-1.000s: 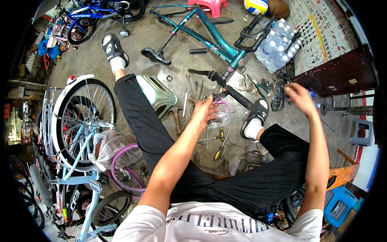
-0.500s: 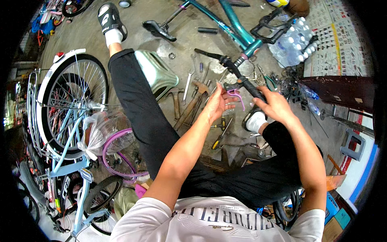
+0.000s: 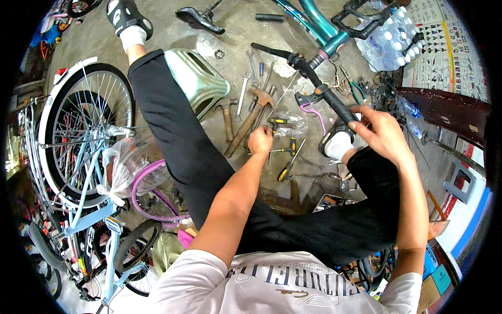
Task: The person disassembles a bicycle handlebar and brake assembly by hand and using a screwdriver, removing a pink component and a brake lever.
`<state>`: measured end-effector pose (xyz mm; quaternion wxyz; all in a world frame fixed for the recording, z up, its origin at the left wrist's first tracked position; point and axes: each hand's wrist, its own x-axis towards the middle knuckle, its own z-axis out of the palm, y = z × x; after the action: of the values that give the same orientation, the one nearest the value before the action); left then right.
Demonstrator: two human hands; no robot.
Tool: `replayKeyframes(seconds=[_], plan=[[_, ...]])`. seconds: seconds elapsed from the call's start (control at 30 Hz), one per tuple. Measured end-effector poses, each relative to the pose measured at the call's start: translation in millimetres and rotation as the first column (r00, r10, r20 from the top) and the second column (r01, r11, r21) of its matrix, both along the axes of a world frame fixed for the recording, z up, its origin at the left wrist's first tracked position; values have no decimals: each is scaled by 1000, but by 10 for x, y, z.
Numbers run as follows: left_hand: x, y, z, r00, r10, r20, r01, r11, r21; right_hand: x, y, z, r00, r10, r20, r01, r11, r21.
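Note:
My right hand [image 3: 381, 133] holds the end of the black handlebar grip [image 3: 337, 104], thumb on the near side and fingers over the far side. A purple brake lever [image 3: 314, 112] hangs beside that grip, and the handlebar joins a teal bicycle frame [image 3: 314, 23]. My left hand [image 3: 260, 140] is down among the tools on the floor, its fingers closed and partly hidden. Against its fingertips is a yellow-and-black T-handle hex key [image 3: 281, 122]; whether I grip it is unclear. Another T-handle hex key [image 3: 288, 148] and a screwdriver [image 3: 291, 161] lie just nearer.
Hammers [image 3: 250, 119], wrenches [image 3: 242, 97] and pliers [image 3: 357, 91] lie on the floor around a pale green stool [image 3: 201, 78]. Bottled water [image 3: 392, 42] stands at the far right. A light blue bicycle [image 3: 86, 183] and a purple rim [image 3: 138, 193] are at the left.
My left hand has left the brake lever, moved down and left to the tools, and closed. My right hand stays at the grip, which appears slightly farther right and lower.

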<state>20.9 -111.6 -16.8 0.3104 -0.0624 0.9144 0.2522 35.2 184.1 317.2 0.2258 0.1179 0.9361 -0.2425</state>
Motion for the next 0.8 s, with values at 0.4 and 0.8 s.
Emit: replayKeyframes(seconds=[0.4, 0.8], plan=[[-2002, 773, -126, 943, -178, -282, 150, 982, -118, -27, 82, -10, 991, 64, 118, -58, 997, -46], [-2105, 673, 602, 858, 512, 30, -406, 642, 651, -16, 292, -368, 939, -279, 201, 340, 836, -431]])
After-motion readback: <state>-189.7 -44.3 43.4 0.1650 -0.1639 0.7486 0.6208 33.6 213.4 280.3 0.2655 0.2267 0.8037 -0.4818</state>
